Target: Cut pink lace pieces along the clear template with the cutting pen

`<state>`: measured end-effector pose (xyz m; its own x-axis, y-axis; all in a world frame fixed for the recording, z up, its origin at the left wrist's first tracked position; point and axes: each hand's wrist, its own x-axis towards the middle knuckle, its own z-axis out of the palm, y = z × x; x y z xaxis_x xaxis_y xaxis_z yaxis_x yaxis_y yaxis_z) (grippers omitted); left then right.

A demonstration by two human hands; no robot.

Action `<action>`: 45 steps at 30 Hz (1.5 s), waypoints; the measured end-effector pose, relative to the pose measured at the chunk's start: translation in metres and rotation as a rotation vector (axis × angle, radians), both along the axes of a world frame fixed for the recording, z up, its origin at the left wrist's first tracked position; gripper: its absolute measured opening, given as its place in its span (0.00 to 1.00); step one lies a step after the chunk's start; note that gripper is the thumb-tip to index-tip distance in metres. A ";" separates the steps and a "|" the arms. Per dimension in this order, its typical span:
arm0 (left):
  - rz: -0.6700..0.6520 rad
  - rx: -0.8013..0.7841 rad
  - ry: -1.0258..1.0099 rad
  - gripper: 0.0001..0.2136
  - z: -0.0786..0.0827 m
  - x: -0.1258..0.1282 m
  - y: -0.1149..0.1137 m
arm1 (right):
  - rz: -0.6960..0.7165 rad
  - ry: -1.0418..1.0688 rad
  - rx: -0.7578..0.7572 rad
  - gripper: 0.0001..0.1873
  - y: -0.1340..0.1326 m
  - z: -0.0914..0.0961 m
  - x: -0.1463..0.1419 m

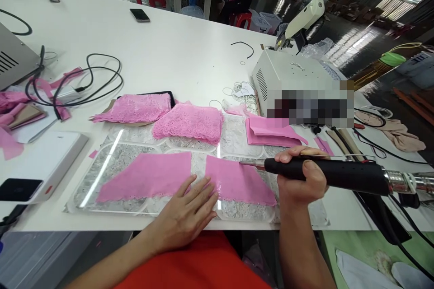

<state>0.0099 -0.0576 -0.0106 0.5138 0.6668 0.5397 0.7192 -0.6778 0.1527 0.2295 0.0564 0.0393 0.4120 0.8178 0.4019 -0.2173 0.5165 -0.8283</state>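
Note:
My left hand [189, 214] lies flat with fingers stretched, its fingertips at the near left edge of the right pink fabric piece [233, 183]. Wrapped in my right hand [303, 176] is a black-handled tool [346, 174] with a slim metal tip. That tip sits over the upper part of the right fabric piece; whether it touches the cloth I cannot tell. A matching left pink fabric piece [152, 174] is spread beside it, with a gap between the two. Both rest on a clear, marble-patterned mat [88, 189].
Behind the mat are pink lace stacks [190, 122] and folded pink fabric [267, 131]. A grey metal box [281, 76] stands at the right, part of it blurred. Black cables [98, 70] coil at the left near a white box [57, 162]. A phone [139, 15] lies farther back; a person sits beyond.

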 end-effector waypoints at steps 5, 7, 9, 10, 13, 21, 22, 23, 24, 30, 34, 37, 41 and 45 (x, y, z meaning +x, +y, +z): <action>-0.019 -0.008 -0.015 0.13 0.000 -0.002 -0.001 | 0.038 -0.019 0.015 0.08 -0.003 0.005 -0.013; -0.023 -0.006 -0.032 0.13 0.000 -0.002 -0.002 | 0.061 -0.041 0.014 0.07 -0.003 0.005 -0.019; -0.027 -0.001 -0.053 0.12 0.000 -0.003 -0.002 | 0.073 -0.054 0.014 0.07 -0.003 0.004 -0.022; -0.029 0.003 -0.062 0.12 0.000 -0.003 -0.002 | 0.076 -0.059 0.015 0.07 -0.002 0.004 -0.022; -0.027 0.005 -0.081 0.11 0.000 -0.003 -0.002 | 0.072 -0.077 0.015 0.06 -0.002 0.003 -0.022; -0.014 0.002 -0.091 0.11 0.001 -0.003 -0.004 | 0.079 -0.048 0.017 0.06 -0.002 0.008 -0.030; -0.016 0.003 -0.093 0.11 0.001 -0.004 -0.004 | 0.097 -0.035 0.019 0.06 -0.003 0.009 -0.034; -0.017 0.003 -0.096 0.11 0.001 -0.004 -0.005 | 0.115 -0.022 0.023 0.07 -0.004 0.009 -0.038; -0.017 0.001 -0.101 0.11 0.001 -0.004 -0.006 | 0.136 -0.013 0.025 0.07 -0.005 0.010 -0.043; -0.015 0.008 -0.140 0.11 0.002 -0.006 -0.007 | 0.231 -0.025 0.041 0.07 -0.007 0.007 -0.065; -0.021 0.028 -0.151 0.10 0.002 -0.006 -0.005 | 0.245 -0.050 0.057 0.07 -0.006 0.004 -0.068; -0.020 0.034 -0.158 0.10 0.000 -0.005 -0.005 | 0.276 -0.061 0.066 0.06 -0.006 0.002 -0.067; -0.017 0.030 -0.162 0.10 -0.001 -0.005 -0.005 | 0.331 -0.064 0.066 0.07 -0.009 0.001 -0.064; -0.016 0.020 -0.163 0.10 -0.002 -0.005 -0.005 | 0.354 -0.068 0.068 0.07 -0.010 0.000 -0.062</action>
<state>0.0044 -0.0627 -0.0126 0.4285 0.6479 0.6298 0.6750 -0.6929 0.2535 0.1670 0.0467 0.0393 0.0787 0.8752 0.4773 -0.3385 0.4738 -0.8130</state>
